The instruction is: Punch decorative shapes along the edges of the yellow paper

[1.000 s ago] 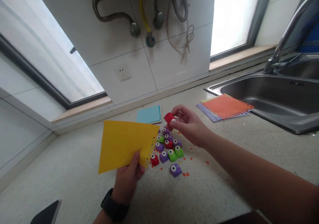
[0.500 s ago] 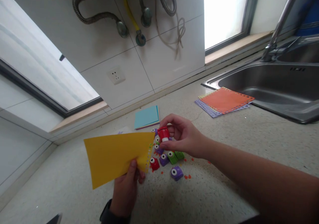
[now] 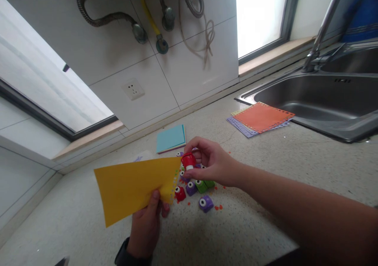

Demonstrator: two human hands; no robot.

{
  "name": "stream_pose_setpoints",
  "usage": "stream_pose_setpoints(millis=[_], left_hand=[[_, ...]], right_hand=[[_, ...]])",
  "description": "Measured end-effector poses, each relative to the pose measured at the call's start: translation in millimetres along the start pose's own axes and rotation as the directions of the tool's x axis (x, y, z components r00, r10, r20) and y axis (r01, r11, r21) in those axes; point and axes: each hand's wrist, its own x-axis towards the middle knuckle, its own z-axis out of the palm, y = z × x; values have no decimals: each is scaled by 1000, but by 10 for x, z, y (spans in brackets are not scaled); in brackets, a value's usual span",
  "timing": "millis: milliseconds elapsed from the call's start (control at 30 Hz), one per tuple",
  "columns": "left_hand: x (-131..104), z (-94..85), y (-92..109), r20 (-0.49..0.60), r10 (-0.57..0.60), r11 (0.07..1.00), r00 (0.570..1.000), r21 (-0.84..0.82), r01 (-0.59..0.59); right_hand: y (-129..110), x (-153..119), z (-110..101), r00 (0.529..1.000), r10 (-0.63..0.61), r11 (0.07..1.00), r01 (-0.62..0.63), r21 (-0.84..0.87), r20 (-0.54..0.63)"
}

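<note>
From here I can see a red punch up above the table, right at the top right corner of a yellow sheet. Whether its slot has the paper in it, I can't tell. The right hand has closed around the punch, thumb below and fingers above. The left hand pinches the sheet near its lower edge, thumb on top, and a row of small holes runs down the sheet's right side. There's a dark band on the left wrist.

Under and beside the hands sits a loose cluster of little punches: purple ones, green ones and a second red one, with orange scraps scattered about. Beyond them, near the wall, lies a stack of paper with blue on top. Over to the right, an orange sheet with a punched border rests on purple sheets by the steel sink, its faucet standing behind.
</note>
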Motion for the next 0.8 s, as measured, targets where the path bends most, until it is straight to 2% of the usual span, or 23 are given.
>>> stream_pose_setpoints(millis=[100,267,367,600,700,800], left_hand=[[-2,-1,-16,5,-2,999,1000,-43,2],[-15,-22,-12,31,42,998,999,48,-44],[-15,-33,-11,45,37,999,998,28,-38],[-25,-14,-20,-22,-69,996,997,-65,67],[-33,-13,-7,11,-78,989,997,-125,78],[-32,-31,-9,23,-66,991,998,-117,68]], right_hand=[[16,7,-3,999,37,999,-37,19,-14],[59,45,-15,991,127,990,-124,70,-43],[70,67,-22,983,182,981,-180,73,-28],[30,73,-52,957,286,949,-290,-122,-51],[23,69,-54,947,318,933,-320,-165,-42],[51,71,-56,944,330,929,-330,-166,-25]])
